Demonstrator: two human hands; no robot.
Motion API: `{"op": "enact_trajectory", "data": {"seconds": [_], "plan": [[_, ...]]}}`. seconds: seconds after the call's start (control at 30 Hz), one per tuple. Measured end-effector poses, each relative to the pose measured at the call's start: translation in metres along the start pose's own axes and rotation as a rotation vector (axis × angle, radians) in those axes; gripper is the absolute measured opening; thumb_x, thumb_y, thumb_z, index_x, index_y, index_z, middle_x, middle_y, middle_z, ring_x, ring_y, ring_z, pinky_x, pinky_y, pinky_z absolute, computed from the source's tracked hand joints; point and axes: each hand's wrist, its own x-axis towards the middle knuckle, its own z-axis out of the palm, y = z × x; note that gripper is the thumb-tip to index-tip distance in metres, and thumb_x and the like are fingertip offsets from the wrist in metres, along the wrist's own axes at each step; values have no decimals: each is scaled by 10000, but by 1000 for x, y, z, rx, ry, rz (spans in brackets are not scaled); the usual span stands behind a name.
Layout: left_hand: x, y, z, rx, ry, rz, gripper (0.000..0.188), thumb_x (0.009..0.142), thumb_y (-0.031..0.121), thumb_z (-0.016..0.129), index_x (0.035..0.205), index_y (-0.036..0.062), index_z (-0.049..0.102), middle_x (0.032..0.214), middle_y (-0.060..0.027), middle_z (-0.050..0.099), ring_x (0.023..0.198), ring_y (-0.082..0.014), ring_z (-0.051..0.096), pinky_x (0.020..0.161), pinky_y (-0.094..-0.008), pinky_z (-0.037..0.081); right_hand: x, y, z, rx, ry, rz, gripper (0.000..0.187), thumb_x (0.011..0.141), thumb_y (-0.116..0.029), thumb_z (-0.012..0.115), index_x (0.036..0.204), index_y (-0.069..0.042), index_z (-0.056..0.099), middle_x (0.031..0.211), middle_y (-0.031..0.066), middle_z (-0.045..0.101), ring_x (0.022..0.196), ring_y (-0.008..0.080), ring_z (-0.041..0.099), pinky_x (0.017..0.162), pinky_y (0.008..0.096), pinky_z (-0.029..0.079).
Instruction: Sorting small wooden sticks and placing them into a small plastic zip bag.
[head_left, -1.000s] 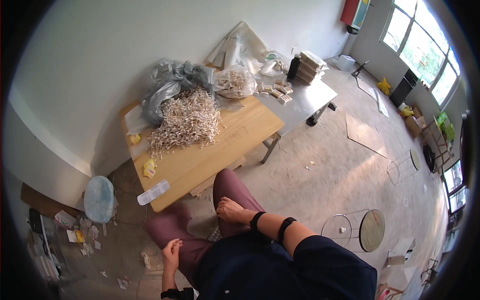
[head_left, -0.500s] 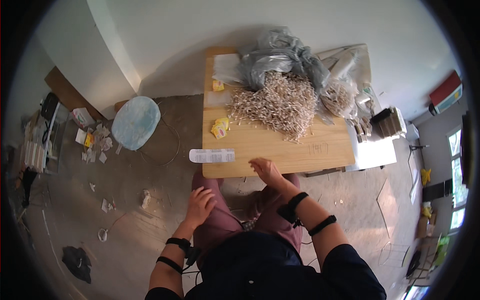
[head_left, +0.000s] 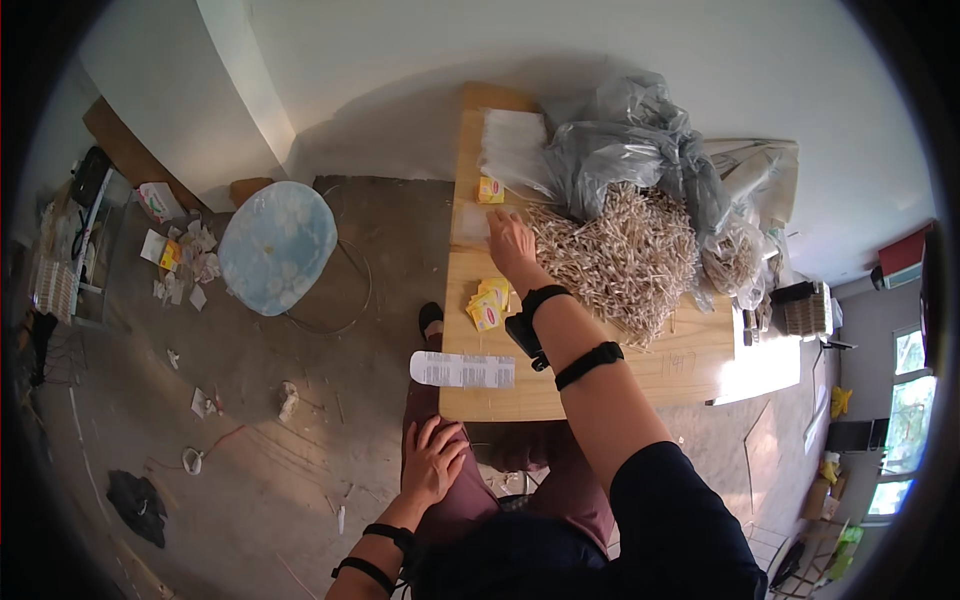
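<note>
On my left thigh rests my left hand, its fingers spread and holding nothing. My right hand reaches over the wooden table, fingers extended at the edge of a small stack of clear plastic bags; nothing shows in its grasp. Just right of it lies a big heap of cotton swabs. Beyond the fingertips is a small yellow card. Several more yellow cards lie nearer me, partly beside my right wrist. A strip of white printed paper overhangs the table's left edge.
A large grey plastic bag lies behind the swabs, and larger clear bags sit at the far left corner. A clear bag of swabs stands right. On the floor left is a blue-covered stool, with scattered paper scraps.
My right hand has moved from the table's front edge forward to the clear bags. My left hand has settled onto my thigh. The view has shifted, so the table appears farther right.
</note>
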Motion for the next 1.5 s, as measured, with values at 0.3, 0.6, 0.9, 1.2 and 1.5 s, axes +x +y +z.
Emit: {"op": "enact_trajectory", "data": {"seconds": [0.3,0.6,0.9,1.2,1.5], "plan": [[12,-6,-8,-46,-31,-4,207,841,212,671,1039,155,693,1325,-15,555,1340,-293,394,1128,-594,231,-4,7,8,-226,13,-156,61,830,-131,626,809,-82,595,840,81,588,864,276,641,669,425,523],[3,-1,5,14,25,49,199,835,231,679,1022,165,692,1315,-7,557,1342,-296,380,1128,-602,227,-71,-33,-92,12,312,-121,68,822,-87,612,864,-71,561,869,89,579,798,269,618,658,400,492],[41,101,-52,-1249,215,-286,443,1034,313,508,1312,-31,505,1191,-67,624,1109,-131,572,957,-259,427,-248,-93,-204,-99,161,-445,268,732,-162,610,970,-38,610,1002,77,581,837,194,555,715,323,434],[30,116,-92,-1198,472,-242,191,976,207,632,1061,36,637,912,-36,699,875,-104,663,790,-244,515,-289,-123,-256,650,256,135,498,819,-279,734,1228,-38,583,1204,145,603,1066,338,586,882,399,486],[20,137,-116,-998,373,-95,140,980,124,614,1035,-4,631,820,-11,647,684,-58,594,623,-210,489,-286,-117,-260,1268,-303,367,255,933,-191,685,1029,45,691,870,48,709,790,84,611,733,241,491]]}}
